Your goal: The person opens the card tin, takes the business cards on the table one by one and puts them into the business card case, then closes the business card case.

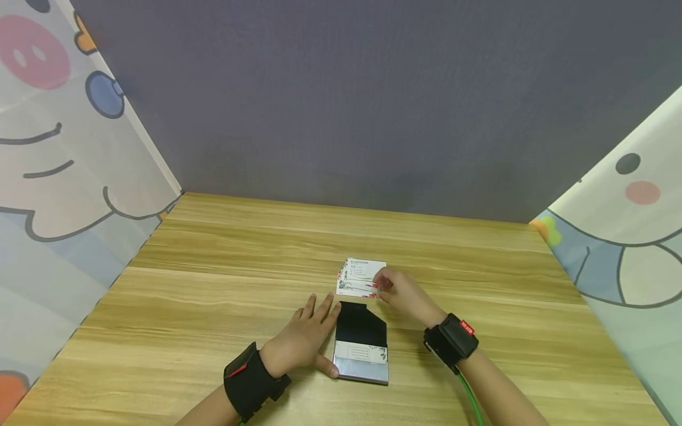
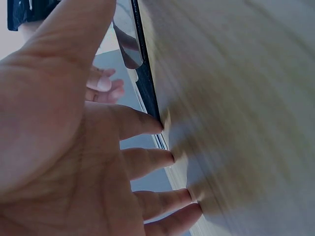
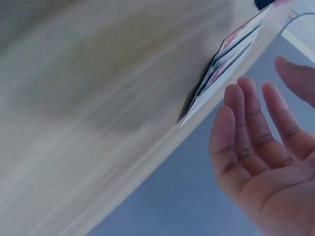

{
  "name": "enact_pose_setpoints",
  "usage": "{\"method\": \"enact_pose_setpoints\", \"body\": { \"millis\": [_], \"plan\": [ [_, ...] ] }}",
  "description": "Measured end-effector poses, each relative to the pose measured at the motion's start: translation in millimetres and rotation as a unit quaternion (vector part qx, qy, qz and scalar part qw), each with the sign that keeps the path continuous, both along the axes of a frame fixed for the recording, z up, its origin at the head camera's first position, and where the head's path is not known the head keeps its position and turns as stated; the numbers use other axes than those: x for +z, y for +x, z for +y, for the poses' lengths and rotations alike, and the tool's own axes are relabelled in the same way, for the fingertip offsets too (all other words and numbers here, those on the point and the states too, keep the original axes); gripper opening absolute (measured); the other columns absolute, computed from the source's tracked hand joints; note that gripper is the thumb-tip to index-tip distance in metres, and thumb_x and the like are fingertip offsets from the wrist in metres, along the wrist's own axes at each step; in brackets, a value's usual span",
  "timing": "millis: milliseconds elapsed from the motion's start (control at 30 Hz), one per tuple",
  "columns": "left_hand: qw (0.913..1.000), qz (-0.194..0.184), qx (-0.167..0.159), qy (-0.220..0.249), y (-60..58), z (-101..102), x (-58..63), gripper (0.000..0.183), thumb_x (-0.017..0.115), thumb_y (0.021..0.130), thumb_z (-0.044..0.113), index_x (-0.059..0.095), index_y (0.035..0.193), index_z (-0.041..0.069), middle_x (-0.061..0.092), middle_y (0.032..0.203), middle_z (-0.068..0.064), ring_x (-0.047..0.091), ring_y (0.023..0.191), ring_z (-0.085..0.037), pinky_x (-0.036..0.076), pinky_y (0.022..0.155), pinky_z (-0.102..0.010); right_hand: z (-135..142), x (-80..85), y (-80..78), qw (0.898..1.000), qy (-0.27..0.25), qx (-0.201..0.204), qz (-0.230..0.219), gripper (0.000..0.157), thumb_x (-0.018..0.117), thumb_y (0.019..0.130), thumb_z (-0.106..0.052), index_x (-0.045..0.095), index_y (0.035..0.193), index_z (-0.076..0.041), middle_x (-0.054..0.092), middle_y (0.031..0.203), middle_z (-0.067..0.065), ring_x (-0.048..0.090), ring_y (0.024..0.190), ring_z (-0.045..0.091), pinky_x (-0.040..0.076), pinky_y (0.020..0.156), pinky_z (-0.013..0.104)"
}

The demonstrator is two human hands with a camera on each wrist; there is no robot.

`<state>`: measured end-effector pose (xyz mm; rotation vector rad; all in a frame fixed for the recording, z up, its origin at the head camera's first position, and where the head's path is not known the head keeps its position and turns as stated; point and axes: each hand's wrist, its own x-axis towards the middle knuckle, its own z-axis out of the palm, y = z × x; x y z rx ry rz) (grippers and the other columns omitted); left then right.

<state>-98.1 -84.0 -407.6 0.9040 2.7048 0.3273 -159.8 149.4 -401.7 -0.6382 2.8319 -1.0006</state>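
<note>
A business card case lies on the table with its black flap folded back. A white printed card shows inside it, above the silver front panel. My left hand rests on the wood with spread fingers, its thumb at the case's lower left edge and its index fingertip by the flap's upper corner. Beyond the case lies a small overlapping pile of white cards with red and green print. Over the pile's right edge is my right hand; in the right wrist view its fingers are loosely bent, with nothing between them.
Both lie on a wood-grain table. A dark grey panel rises along its far edge, with cartoon-printed sheets at the sides. Black bands sit on both wrists, and a green cable trails from the right one.
</note>
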Motion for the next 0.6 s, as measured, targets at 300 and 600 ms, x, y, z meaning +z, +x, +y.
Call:
{"method": "enact_pose_setpoints", "body": {
  "millis": [300,600],
  "plan": [
    [1.0,-0.003,-0.001,-0.004,-0.5,-1.0,0.1,0.116,0.068,0.054,0.062,0.025,0.141,0.0,0.018,0.15,-0.024,0.015,0.129,-0.051,0.032,0.099,-0.06,-5.7,-1.3,-23.2,0.999,0.014,-0.034,0.017,0.022,0.066,0.074,0.003,0.061,0.095,0.0,0.059,0.096,0.015,0.052,0.088,0.03,0.048,0.075,0.043],
    [1.0,-0.006,-0.001,0.001,-0.6,-2.3,-1.4,0.115,0.069,0.054,0.062,0.025,0.142,0.0,0.018,0.149,-0.025,0.015,0.129,-0.052,0.031,0.099,-0.061,-7.1,-10.1,-33.6,0.997,0.06,-0.051,0.02,0.041,0.068,0.075,-0.003,0.055,0.114,-0.001,0.054,0.114,0.02,0.046,0.106,0.033,0.045,0.085,0.047]
  ]
}}
